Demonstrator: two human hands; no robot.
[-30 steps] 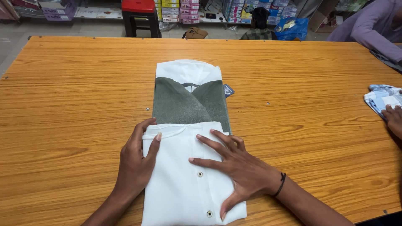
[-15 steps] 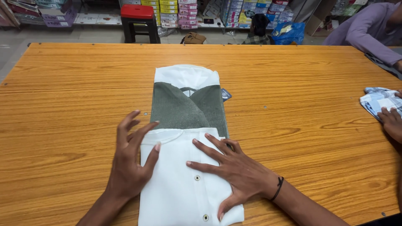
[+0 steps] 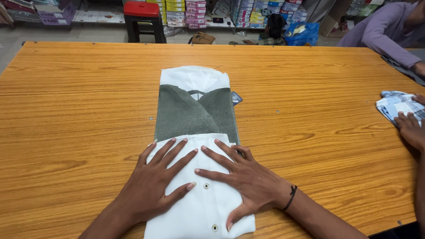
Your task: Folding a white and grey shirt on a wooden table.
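White shirt (image 3: pixel 199 208), folded lengthwise with its button placket facing up, lies along the middle of the wooden desk (image 3: pixel 79 110), its near end at the desk's front edge and its collar end pointing away. A grey-green panel (image 3: pixel 186 117) lies across its middle, with the white collar part showing beyond it and a small dark tag (image 3: pixel 236 97) poking out at the right side. The left hand (image 3: pixel 155 186) rests flat on the folded-up lower part, fingers spread wide, gripping nothing; the right hand (image 3: pixel 245 181), a dark band at its wrist, lies flat just beside it, also splayed open, thumb near the lower button. At the desk's right edge another person's hand (image 3: pixel 411 130) touches a blue checked cloth (image 3: pixel 396 104), well apart from the shirt. A person in a lilac sleeve (image 3: pixel 389 31) leans on the far right corner. Beyond the desk stand a red-topped stool (image 3: pixel 142 15), stacked boxes (image 3: pixel 177 11) and a blue bag (image 3: pixel 301 33).
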